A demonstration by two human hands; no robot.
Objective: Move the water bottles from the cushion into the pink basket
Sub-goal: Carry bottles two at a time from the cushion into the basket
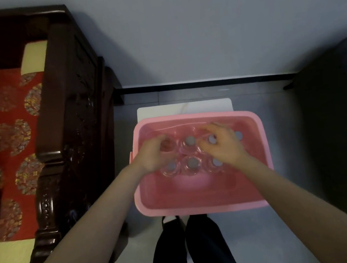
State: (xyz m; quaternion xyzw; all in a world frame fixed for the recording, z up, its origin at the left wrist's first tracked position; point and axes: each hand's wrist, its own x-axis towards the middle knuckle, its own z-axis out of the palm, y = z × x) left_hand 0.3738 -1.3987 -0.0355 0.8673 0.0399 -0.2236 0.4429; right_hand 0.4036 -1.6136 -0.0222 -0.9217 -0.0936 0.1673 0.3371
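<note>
The water bottles [192,163] stand upright in two rows inside the pink basket [200,203], their grey caps facing you. Your left hand [152,155] hovers over the back-left bottles with fingers curled; your right hand [223,144] sits over the back-right ones, fingertips pinched near a cap. Blur hides whether either hand actually grips a bottle. The basket rests on a white board [187,107] on the floor. To your left, the red patterned cushion [0,124] lies on a dark wooden seat [72,114].

Upright water bottles [191,151] crowd the pink basket's [200,205] far half; its near half lies open.
</note>
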